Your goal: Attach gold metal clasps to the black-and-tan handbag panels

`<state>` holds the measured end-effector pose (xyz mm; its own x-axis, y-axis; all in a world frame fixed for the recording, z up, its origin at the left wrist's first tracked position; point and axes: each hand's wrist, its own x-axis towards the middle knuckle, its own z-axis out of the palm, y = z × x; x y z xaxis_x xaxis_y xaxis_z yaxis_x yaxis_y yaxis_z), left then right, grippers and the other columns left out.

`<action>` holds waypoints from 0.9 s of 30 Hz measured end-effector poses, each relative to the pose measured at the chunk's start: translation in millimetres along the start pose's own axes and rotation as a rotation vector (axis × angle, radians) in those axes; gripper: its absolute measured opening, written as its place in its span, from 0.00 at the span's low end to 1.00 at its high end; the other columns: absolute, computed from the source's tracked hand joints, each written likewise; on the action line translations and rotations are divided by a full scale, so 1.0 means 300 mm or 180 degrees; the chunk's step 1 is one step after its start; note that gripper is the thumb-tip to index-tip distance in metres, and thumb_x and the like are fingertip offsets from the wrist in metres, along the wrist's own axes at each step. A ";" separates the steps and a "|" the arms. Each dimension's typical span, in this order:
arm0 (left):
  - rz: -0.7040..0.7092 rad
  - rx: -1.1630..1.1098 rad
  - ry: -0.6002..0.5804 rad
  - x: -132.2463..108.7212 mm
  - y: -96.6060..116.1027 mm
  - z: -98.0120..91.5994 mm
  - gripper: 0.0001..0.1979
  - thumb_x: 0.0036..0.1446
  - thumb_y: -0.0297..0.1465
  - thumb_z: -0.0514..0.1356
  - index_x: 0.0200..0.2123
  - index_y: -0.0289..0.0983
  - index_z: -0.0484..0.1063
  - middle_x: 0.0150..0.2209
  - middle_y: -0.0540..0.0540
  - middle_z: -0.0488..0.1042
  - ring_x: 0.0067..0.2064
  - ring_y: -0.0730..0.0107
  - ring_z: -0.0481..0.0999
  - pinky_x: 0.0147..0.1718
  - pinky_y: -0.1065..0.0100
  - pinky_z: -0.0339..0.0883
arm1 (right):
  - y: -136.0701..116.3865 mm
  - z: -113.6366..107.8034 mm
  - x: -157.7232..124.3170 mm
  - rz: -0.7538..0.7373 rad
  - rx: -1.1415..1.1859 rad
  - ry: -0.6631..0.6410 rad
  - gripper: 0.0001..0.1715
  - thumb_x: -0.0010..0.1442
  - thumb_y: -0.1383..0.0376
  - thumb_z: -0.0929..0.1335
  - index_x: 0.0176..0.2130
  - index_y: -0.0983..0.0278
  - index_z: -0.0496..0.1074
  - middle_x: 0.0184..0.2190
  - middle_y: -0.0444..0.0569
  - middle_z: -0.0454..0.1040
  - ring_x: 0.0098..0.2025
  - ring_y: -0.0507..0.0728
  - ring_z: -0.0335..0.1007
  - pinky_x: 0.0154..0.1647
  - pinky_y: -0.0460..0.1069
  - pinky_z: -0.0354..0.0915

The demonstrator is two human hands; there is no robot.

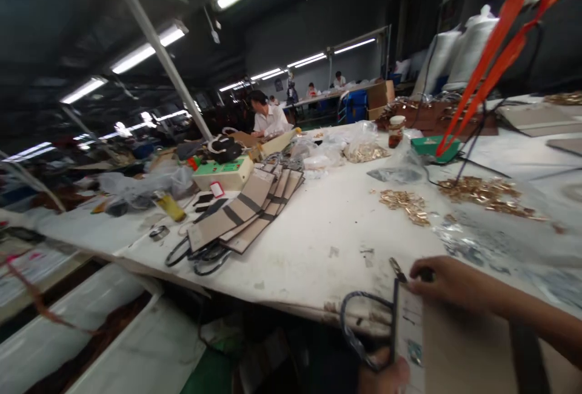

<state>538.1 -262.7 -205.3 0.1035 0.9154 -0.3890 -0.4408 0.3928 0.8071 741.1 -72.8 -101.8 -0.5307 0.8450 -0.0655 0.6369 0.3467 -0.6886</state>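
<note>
At the bottom right is a beige bag panel (468, 345) with a dark stripe. A dark looped handle (352, 321), apparently wrapped in clear plastic, sticks out from its left edge. My left hand (386, 376), partly cut off by the bottom of the view, grips that edge below the handle. My right hand (443, 282) is closed at the panel's upper corner, its fingertips around a small dark piece that I cannot make out. Just beyond these fingers a metal clasp (398, 270) projects from the corner. Printed marks and a shiny patch show on the panel's pale edge strip.
On the white table (318, 242) lie stacked beige panels (245, 206) with dark handles. Gold metal pieces (488, 194) are heaped at right, near a green tray (435, 148). Orange straps (495, 48) hang above. Another person (270, 118) sits across the table.
</note>
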 end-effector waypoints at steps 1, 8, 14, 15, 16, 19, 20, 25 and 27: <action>-0.0046 -0.0254 0.0116 0.003 -0.004 0.021 0.36 0.40 0.55 0.76 0.45 0.32 0.85 0.38 0.34 0.85 0.48 0.33 0.83 0.56 0.42 0.69 | -0.016 -0.038 -0.015 0.0089 -0.0030 0.0366 0.19 0.58 0.46 0.73 0.32 0.57 0.83 0.27 0.52 0.81 0.29 0.62 0.78 0.33 0.53 0.69; -0.0442 -0.0712 0.0649 0.018 0.038 0.121 0.28 0.44 0.41 0.78 0.48 0.33 0.84 0.39 0.38 0.86 0.44 0.46 0.86 0.47 0.54 0.77 | -0.143 -0.031 -0.174 -0.0131 0.2312 0.1935 0.26 0.66 0.48 0.73 0.26 0.61 0.69 0.18 0.42 0.67 0.19 0.53 0.62 0.21 0.48 0.60; -0.0492 -0.0781 0.0870 0.023 0.071 0.173 0.26 0.41 0.38 0.78 0.45 0.33 0.83 0.36 0.41 0.86 0.40 0.49 0.86 0.40 0.59 0.78 | -0.125 0.170 -0.202 -0.0343 0.3824 0.2322 0.24 0.68 0.55 0.73 0.25 0.62 0.66 0.20 0.40 0.64 0.18 0.50 0.62 0.19 0.47 0.61; -0.0510 -0.0796 0.0896 0.024 0.074 0.177 0.26 0.41 0.38 0.78 0.44 0.33 0.83 0.36 0.41 0.85 0.39 0.50 0.86 0.39 0.59 0.78 | -0.121 0.185 -0.194 -0.0314 0.3981 0.2434 0.24 0.68 0.55 0.72 0.25 0.62 0.67 0.20 0.40 0.63 0.17 0.50 0.61 0.18 0.47 0.60; -0.0522 -0.0811 0.0908 0.024 0.076 0.180 0.27 0.40 0.38 0.78 0.44 0.33 0.83 0.35 0.41 0.85 0.38 0.50 0.86 0.38 0.60 0.77 | -0.117 0.194 -0.185 -0.0271 0.4147 0.2537 0.24 0.68 0.55 0.72 0.25 0.62 0.66 0.20 0.39 0.62 0.17 0.50 0.60 0.18 0.46 0.60; -0.0523 -0.0839 0.0901 0.026 0.076 0.182 0.27 0.39 0.39 0.78 0.43 0.33 0.82 0.34 0.42 0.85 0.36 0.52 0.85 0.36 0.62 0.77 | -0.114 0.208 -0.168 -0.0071 0.4568 0.2672 0.24 0.67 0.53 0.71 0.25 0.62 0.66 0.19 0.38 0.59 0.17 0.49 0.57 0.17 0.45 0.59; -0.0517 -0.0841 0.0891 0.026 0.075 0.180 0.26 0.40 0.39 0.78 0.43 0.34 0.82 0.33 0.42 0.85 0.35 0.53 0.85 0.34 0.62 0.76 | -0.115 0.212 -0.167 -0.0024 0.4629 0.2667 0.24 0.66 0.53 0.71 0.25 0.62 0.65 0.19 0.37 0.59 0.16 0.49 0.56 0.17 0.45 0.58; -0.0474 -0.0838 0.0846 0.026 0.065 0.173 0.23 0.42 0.39 0.77 0.40 0.34 0.81 0.31 0.44 0.84 0.31 0.58 0.83 0.31 0.66 0.73 | -0.160 0.235 -0.174 -0.0322 0.3966 0.2436 0.25 0.69 0.53 0.70 0.25 0.61 0.65 0.18 0.38 0.61 0.16 0.49 0.55 0.17 0.46 0.54; -0.0405 -0.0842 0.0841 0.027 0.064 0.172 0.23 0.41 0.38 0.78 0.40 0.34 0.81 0.30 0.44 0.83 0.31 0.59 0.83 0.31 0.67 0.72 | -0.196 0.235 -0.161 -0.0421 0.3235 0.1961 0.26 0.68 0.53 0.71 0.24 0.61 0.65 0.18 0.40 0.64 0.18 0.50 0.57 0.20 0.47 0.56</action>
<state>576.5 -243.3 -169.9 -0.0456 0.7931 -0.6074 -0.6574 0.4340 0.6160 689.9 -162.8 -109.1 -0.0246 0.9763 0.2150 -0.2835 0.1995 -0.9380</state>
